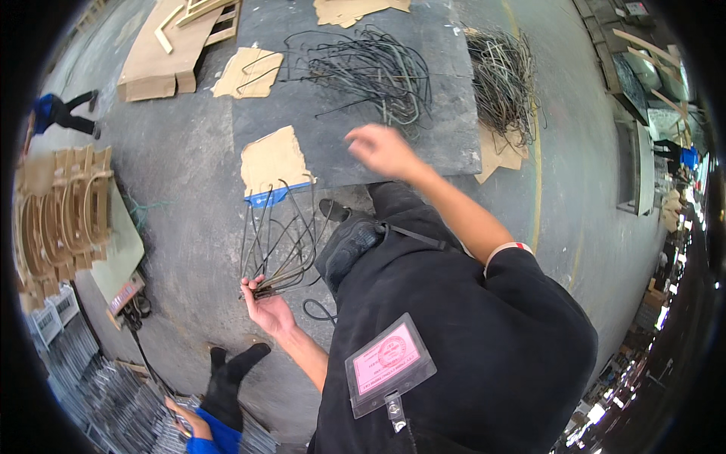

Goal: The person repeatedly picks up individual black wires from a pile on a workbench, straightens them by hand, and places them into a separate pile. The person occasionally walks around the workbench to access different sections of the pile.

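At the lower left, my left hand (268, 309) is closed around the ends of a bunch of bent metal wires (289, 266). These dark, thin rods fan upward from my fingers, and their curved tops reach toward the table edge. My right hand (384, 153) is above the near side of the dark table (344, 155), its fingers slightly blurred and loosely apart, with nothing visible in them. Just beyond it lies a tangled heap of similar bent wires (370, 72). A torn cardboard piece (274, 160) with a blue strip lies on the table's near left corner.
Another wire pile (503, 79) lies right of the table. Cardboard (248, 72) sits at its left edge. Curved wooden parts (64, 204) are stacked at left, above metal frames (128, 408). A person in a blue sleeve (215, 435) is near my lower left; another person (64, 112) is farther off.
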`<state>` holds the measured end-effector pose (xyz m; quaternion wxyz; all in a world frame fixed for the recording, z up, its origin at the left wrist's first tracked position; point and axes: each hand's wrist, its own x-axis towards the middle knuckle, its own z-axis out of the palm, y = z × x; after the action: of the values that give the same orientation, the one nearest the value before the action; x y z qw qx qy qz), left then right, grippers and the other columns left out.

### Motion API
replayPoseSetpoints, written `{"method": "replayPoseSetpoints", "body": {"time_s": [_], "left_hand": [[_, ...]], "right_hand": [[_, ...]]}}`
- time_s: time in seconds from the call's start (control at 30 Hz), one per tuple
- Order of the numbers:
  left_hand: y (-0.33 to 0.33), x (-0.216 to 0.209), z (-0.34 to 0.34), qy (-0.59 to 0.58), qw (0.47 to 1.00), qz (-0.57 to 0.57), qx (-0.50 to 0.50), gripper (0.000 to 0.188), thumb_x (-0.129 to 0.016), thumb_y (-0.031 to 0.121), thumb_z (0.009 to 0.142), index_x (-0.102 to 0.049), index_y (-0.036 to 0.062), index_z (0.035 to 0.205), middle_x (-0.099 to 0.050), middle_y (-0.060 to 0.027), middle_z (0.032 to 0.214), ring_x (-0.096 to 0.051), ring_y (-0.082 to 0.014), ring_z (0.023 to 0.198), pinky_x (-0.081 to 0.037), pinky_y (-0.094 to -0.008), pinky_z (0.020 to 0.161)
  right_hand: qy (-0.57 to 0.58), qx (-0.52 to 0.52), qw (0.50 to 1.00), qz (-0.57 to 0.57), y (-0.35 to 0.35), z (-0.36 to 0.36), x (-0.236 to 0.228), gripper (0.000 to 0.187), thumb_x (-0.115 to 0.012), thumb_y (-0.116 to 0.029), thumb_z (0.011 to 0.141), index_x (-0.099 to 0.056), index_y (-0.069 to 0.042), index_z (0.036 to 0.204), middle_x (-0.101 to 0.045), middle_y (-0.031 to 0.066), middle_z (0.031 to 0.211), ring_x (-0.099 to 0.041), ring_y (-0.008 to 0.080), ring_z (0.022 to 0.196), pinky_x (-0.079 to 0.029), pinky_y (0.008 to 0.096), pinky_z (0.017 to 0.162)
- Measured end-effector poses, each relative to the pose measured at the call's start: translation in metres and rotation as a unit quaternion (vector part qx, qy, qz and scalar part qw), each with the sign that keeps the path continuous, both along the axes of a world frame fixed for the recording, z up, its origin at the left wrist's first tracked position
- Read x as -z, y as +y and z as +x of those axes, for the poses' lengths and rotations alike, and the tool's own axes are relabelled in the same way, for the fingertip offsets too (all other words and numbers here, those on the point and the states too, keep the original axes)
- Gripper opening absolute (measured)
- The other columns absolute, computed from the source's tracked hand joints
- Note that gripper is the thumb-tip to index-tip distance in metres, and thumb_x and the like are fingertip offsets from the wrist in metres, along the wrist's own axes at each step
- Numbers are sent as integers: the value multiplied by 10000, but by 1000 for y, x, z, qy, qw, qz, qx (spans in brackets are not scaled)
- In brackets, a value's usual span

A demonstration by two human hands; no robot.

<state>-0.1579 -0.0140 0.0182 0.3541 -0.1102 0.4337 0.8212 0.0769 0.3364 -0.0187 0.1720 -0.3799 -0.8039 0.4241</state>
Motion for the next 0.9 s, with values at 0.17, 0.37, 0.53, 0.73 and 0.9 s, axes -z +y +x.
{"method": "replayPoseSetpoints", "body": {"time_s": [0.17, 0.37, 0.53, 0.73, 0.9], "left_hand": [[42, -35, 22, -32, 999, 5, 28, 177, -547, 231, 1051, -579, 63, 1006, -581, -32, 941, -540, -207, 1058, -395, -358, 1015], [104, -83, 45, -43, 993, -82, -72, 192, -586, 230, 992, -533, 59, 921, -529, -32, 860, -552, -214, 922, -429, -378, 953], [181, -130, 61, -44, 987, -123, -95, 183, -611, 225, 957, -536, 64, 915, -552, -34, 866, -547, -226, 893, -435, -373, 937], [254, -164, 73, -43, 970, -199, -135, 184, -637, 228, 925, -537, 74, 914, -550, -34, 826, -544, -236, 898, -430, -367, 922], [302, -187, 73, -72, 956, -240, -153, 168, -632, 236, 928, -537, 106, 876, -560, 0, 816, -572, -240, 919, -431, -405, 936]], "right_hand": [[-148, 321, 935, -26, 118, 120, 90, 831, -788, -526, 831, -530, 10, 1411, -634, 239, 1288, -628, 319, 1163, -506, 413, 977], [-252, 237, 937, -51, 166, 134, 150, 730, -778, -533, 803, -592, -7, 1274, -602, 223, 1313, -513, 405, 1294, -433, 503, 1055], [-226, 159, 952, -131, 214, 131, 110, 385, -719, -280, 821, -605, 20, 1035, -679, 217, 1027, -669, 390, 978, -523, 475, 853], [-148, 260, 925, -233, 231, 125, 104, 409, -676, -233, 888, -593, 6, 1210, -670, 192, 1150, -641, 403, 1115, -523, 479, 932], [-203, 184, 950, -151, 269, 127, 78, 377, -621, -199, 935, -577, -9, 1257, -700, 204, 1125, -662, 437, 1043, -546, 491, 890]]}}
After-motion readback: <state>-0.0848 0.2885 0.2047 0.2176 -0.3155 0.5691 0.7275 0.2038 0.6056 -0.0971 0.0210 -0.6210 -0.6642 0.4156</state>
